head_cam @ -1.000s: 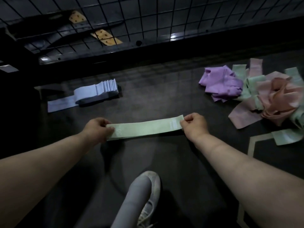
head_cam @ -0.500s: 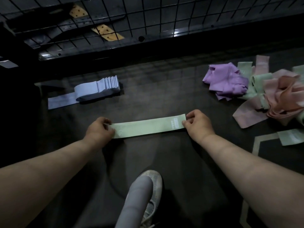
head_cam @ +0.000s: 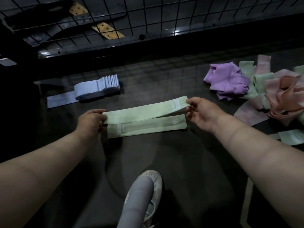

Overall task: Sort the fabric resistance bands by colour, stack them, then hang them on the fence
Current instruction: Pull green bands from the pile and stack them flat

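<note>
A light green band (head_cam: 144,111) is stretched between my left hand (head_cam: 91,120) and my right hand (head_cam: 199,112), each pinching one end. Its right end is lifted off the floor. Under it lies a second green band (head_cam: 148,127), flat on the dark floor. A neat stack of pale blue-grey bands (head_cam: 98,87) sits at the back left. An unsorted heap lies at the right: purple bands (head_cam: 227,82), pink and peach bands (head_cam: 283,96) and more green bands (head_cam: 261,79). The black wire fence (head_cam: 148,15) runs across the back.
My foot in a grey sock and white shoe (head_cam: 143,195) points up between my arms. One loose green band (head_cam: 291,137) lies at the right edge. Tan perforated straps (head_cam: 107,31) lie behind the fence. A pale floor line (head_cam: 248,195) runs at the lower right.
A second green band now shows beneath the one I hold. The held band's right end has risen off the floor; earlier it lay flat as a single strip.
</note>
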A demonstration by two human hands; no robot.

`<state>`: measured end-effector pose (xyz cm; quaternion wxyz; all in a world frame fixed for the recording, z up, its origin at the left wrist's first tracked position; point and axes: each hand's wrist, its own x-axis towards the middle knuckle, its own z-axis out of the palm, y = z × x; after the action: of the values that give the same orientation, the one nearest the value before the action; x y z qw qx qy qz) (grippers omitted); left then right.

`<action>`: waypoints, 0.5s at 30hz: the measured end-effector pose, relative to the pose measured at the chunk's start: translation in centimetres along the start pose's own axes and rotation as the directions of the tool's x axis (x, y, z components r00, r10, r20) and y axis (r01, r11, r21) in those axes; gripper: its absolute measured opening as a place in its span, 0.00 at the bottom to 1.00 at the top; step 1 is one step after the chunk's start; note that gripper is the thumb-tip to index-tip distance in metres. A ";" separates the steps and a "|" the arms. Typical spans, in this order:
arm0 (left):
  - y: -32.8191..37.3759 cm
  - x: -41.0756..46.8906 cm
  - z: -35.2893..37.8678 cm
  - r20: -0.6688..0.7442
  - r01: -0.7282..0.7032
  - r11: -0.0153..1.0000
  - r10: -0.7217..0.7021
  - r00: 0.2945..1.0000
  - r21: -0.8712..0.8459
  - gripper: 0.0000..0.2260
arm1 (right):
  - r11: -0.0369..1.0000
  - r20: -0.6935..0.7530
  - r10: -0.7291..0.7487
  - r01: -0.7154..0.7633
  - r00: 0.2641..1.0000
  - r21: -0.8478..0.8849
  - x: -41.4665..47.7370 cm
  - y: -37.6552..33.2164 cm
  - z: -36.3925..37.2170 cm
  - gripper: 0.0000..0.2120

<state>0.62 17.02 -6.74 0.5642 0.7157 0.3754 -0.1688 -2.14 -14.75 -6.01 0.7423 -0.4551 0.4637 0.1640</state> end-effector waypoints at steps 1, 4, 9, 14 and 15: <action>-0.1 0.0 0.1 0.023 0.009 1.000 -0.009 1.000 -0.006 0.12 | 0.998 0.001 -0.032 0.032 0.999 -0.047 -0.1 0.0 -0.1 0.06; -0.5 -0.8 0.4 0.141 0.037 0.997 -0.047 0.989 0.069 0.13 | 0.969 0.024 -0.162 0.163 0.987 -0.186 -0.4 -0.2 -0.2 0.06; -1.3 -3.1 1.6 0.385 -0.275 0.721 0.013 0.923 0.636 0.16 | 0.889 0.236 -0.241 0.312 0.941 -0.336 -1.3 -0.1 0.0 0.07; -0.3 -5.8 4.2 0.656 -0.791 0.344 0.443 0.611 0.506 0.35 | 0.592 0.523 -0.325 0.600 0.788 -0.538 -2.4 0.5 1.4 0.06; 0.1 -6.3 5.2 0.670 -0.802 0.422 0.450 0.591 0.423 0.34 | 0.563 0.558 -0.317 0.626 0.767 -0.540 -2.5 0.7 1.7 0.06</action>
<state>-2.48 9.93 -4.05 0.3430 0.8958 -0.1683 -0.2272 -3.01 -12.52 -4.01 0.6058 -0.7661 0.0609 0.2060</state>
